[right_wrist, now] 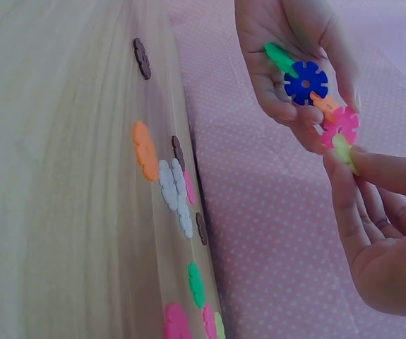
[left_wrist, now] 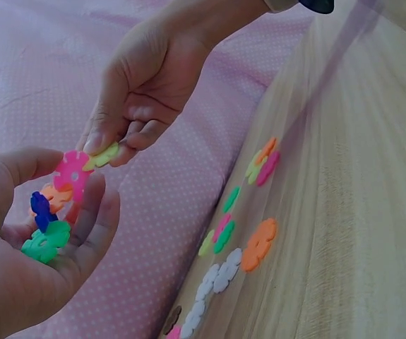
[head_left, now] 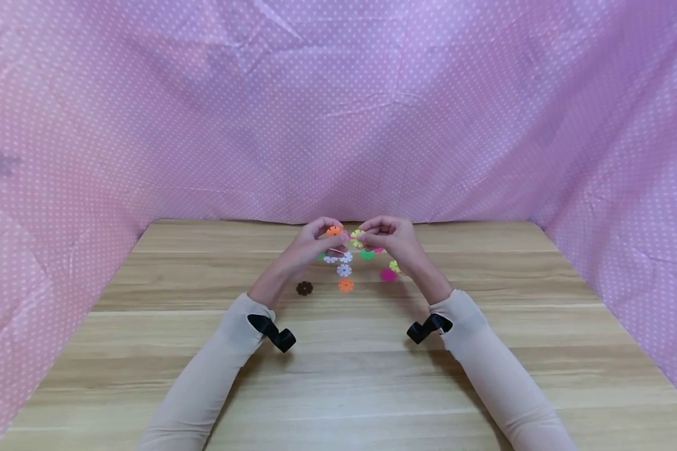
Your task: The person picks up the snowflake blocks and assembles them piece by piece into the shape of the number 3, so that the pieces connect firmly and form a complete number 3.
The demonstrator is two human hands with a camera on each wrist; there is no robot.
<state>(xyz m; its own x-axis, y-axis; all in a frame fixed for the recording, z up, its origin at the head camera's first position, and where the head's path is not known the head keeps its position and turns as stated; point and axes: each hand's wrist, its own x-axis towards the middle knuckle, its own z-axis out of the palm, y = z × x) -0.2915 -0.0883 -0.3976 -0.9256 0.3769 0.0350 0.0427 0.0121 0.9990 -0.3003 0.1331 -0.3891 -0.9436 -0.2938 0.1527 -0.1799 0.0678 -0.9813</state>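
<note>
Over the far part of the table, my left hand (head_left: 318, 239) holds a short chain of slotted plastic snowflake discs. Its links are a green disc (right_wrist: 280, 59), a blue disc (right_wrist: 306, 82), an orange disc (right_wrist: 324, 106) and a pink disc (left_wrist: 72, 173) at the outer end, which the left fingers pinch. My right hand (head_left: 393, 235) pinches a yellow snowflake disc (left_wrist: 104, 155) between thumb and fingers. The yellow disc's edge meets the pink disc, set at an angle to it; how deep the slots sit is hard to tell.
Loose discs lie on the wooden table (head_left: 338, 376) below the hands: several white discs (head_left: 344, 270), an orange one (head_left: 346, 285), a brown one (head_left: 304, 288), a magenta one (head_left: 388, 275) and a green one (head_left: 367, 255). A pink dotted cloth (head_left: 338, 125) hangs behind the table.
</note>
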